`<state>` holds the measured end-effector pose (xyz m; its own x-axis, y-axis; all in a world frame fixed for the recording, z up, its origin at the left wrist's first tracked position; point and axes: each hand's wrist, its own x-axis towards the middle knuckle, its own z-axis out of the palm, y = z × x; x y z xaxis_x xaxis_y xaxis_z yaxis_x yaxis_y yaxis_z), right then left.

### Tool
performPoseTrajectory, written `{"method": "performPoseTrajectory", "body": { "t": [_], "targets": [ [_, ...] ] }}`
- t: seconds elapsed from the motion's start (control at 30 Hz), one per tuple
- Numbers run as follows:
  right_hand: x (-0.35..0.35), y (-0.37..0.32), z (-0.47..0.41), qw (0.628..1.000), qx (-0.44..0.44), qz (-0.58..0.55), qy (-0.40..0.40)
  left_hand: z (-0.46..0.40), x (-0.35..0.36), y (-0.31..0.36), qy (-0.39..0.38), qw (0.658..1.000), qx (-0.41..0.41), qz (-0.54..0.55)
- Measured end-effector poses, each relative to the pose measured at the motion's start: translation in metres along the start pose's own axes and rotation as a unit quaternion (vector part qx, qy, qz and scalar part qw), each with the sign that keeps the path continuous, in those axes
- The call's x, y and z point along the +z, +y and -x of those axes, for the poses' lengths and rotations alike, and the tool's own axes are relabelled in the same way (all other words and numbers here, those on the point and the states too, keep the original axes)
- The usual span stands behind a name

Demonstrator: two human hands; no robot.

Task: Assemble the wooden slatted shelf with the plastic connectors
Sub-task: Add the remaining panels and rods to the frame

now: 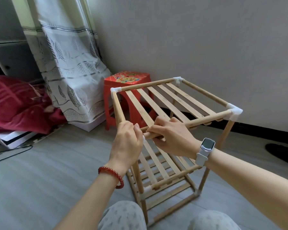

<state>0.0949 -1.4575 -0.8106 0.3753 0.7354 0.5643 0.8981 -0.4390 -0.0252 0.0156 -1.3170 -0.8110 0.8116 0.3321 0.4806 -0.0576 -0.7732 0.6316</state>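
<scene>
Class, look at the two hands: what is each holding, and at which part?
Both hold the shelf's top front rail at its near-left end: left hand at the corner, right hand beside it.

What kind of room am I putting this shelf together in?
Most likely a bedroom at home. A long leaf-patterned curtain hangs to the floor, red bedding is piled at the left, and a red plastic stool stands by the wall behind the shelf.

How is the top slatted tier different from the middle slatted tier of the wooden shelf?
The top slatted tier has both hands at its near-left corner: the left hand and right hand grip there. The middle slatted tier is untouched. The top tier's three far corners show white connectors; the middle tier is partly hidden. Both have parallel light wooden slats.
</scene>
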Motion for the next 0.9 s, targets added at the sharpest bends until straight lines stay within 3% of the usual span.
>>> {"method": "performPoseTrajectory", "body": {
  "t": [0.43,0.57,0.67,0.73,0.8,0.9],
  "targets": [
    [0.014,-0.009,0.006,0.999,0.024,0.014,0.032,-0.001,0.010,-0.004,0.095,0.992,-0.020,0.080],
    [0.020,-0.013,0.000,0.998,0.047,0.018,0.044,-0.015,0.012,-0.015,0.114,0.982,-0.104,0.113],
    [0.024,-0.014,0.002,0.995,0.047,0.034,0.087,-0.014,0.011,-0.017,0.085,0.980,-0.127,0.129],
    [0.028,-0.012,0.013,0.993,0.051,0.035,0.101,-0.011,0.008,-0.021,0.046,0.993,-0.084,0.071],
    [0.027,-0.009,0.026,0.989,0.067,0.020,0.130,-0.014,0.001,-0.028,0.005,1.000,0.027,-0.014],
    [0.019,0.002,0.040,0.957,0.153,-0.068,0.237,-0.022,-0.008,-0.036,-0.076,0.981,0.164,-0.071]
  ]
}}
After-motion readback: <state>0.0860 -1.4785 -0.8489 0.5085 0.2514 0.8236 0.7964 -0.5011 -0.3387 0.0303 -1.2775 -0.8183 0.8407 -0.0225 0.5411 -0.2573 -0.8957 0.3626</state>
